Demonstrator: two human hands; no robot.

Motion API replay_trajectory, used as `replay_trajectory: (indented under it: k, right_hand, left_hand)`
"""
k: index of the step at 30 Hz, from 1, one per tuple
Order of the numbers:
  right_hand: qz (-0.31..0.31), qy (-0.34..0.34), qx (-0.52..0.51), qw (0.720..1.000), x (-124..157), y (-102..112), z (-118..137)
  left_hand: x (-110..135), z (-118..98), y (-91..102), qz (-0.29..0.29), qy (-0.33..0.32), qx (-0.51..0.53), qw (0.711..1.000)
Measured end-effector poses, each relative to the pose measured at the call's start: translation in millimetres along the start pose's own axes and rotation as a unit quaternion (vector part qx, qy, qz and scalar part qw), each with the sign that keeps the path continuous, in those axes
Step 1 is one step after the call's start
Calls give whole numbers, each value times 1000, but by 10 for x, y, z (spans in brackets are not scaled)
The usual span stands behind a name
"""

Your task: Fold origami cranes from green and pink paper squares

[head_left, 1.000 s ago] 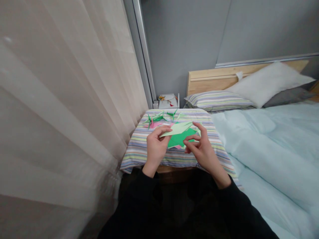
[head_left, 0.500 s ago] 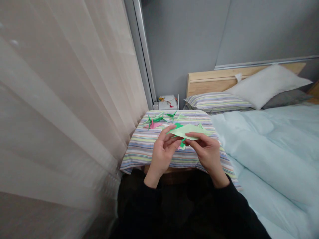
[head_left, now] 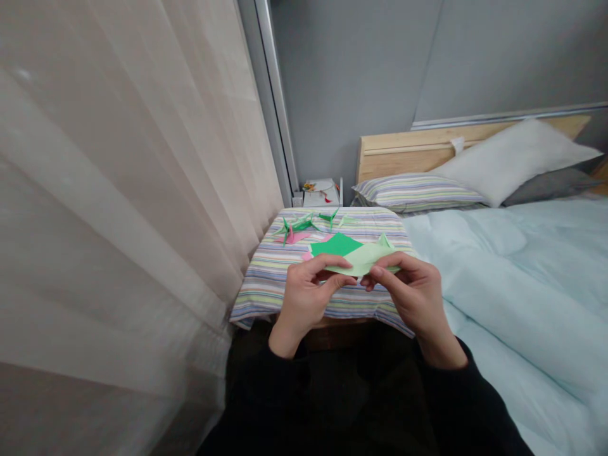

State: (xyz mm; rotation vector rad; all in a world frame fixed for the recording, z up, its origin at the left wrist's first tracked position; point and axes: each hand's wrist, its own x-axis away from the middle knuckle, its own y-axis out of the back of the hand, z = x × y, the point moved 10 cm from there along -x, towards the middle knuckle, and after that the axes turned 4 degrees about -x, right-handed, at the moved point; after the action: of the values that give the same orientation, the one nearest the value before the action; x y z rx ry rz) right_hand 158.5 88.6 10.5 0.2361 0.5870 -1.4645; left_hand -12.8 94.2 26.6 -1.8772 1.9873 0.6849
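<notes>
The folded paper (head_left: 365,258) is showing pale green, the paper sheet (head_left: 335,244) is showing vivid green, the cloth (head_left: 263,278) is displaying multicoloured stripes, and the duvet (head_left: 522,272) is showing pale blue.

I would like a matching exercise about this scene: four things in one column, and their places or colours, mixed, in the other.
Column 1
1. pale green folded paper
2. darker green sheet
3. white pillow
4. duvet

Column 2
A. propped against the wooden headboard
B. light blue
C. held in the left hand and the right hand
D. lying over the striped tablecloth

Right pairs: 1-C, 2-D, 3-A, 4-B
</notes>
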Motion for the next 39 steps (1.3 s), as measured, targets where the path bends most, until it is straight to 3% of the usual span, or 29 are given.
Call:
replay_trajectory:
  k: [3,7,13,20,22,26,29,33,36,39]
  right_hand:
    - [2,-3,-10,1000,15,-5,48]
    - [-50,18,16,998,44,55,174]
    - [-109,63,55,991,108,48,364]
    - [-159,79,25,984,143,79,395]
    - [-175,84,2,981,159,62,385]
    - [-207,52,-27,977,210,9,251]
    - [-182,10,-25,983,189,10,107]
    - [-150,33,65,986,78,214,165]
    - [3,-13,166,986,-43,35,86]
    - [36,-35,168,984,-59,-82,32]
  left_hand:
    - [-4,-92,34,-16,-5,-4,1000]
    - [5,-150,23,-33,18,34,999]
    - [37,-141,-36,-34,68,70,995]
    - [29,-218,-69,-23,63,67,995]
    - [30,-212,-79,-43,61,95,993]
    - [64,-58,-24,-144,77,180,970]
    - [50,111,-16,-156,110,208,959]
    - [-46,120,48,-87,112,78,987]
    - [-81,63,-42,-1,101,-11,995]
    - [-53,43,-120,1,97,2,995]
